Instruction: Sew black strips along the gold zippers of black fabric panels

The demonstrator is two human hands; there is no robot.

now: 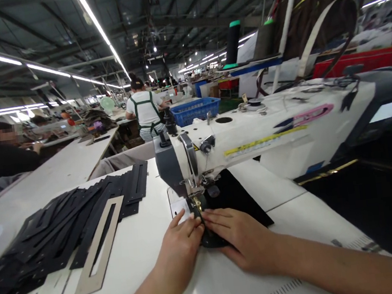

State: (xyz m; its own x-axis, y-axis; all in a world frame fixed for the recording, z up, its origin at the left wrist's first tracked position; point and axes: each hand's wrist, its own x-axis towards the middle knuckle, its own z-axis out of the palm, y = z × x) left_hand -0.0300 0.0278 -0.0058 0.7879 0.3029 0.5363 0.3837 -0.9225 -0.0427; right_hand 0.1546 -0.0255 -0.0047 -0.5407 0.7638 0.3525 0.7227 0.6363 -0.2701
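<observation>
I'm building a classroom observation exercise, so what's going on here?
A person sits or stands at a sewing machine, both bare hands on dark material by the needle area: left hand on one side, right hand on the other. To the left lie heaped black slotted pieces, with a beige slotted frame beside them. Whether the machine is running can't be told.

**Surface Finishes, Matt to Glossy**

Shows a smooth, glossy white coating on the sewing machine [271,124], polished bare metal at its lever guard [190,154]. Looks matt on the black slotted pieces [65,214] and flat black panel [242,200], smooth and dull on the beige frame [109,242]. Glints like brass on the gold-coloured part [197,203]. Gleams on the smooth white tabletop [142,238].
</observation>
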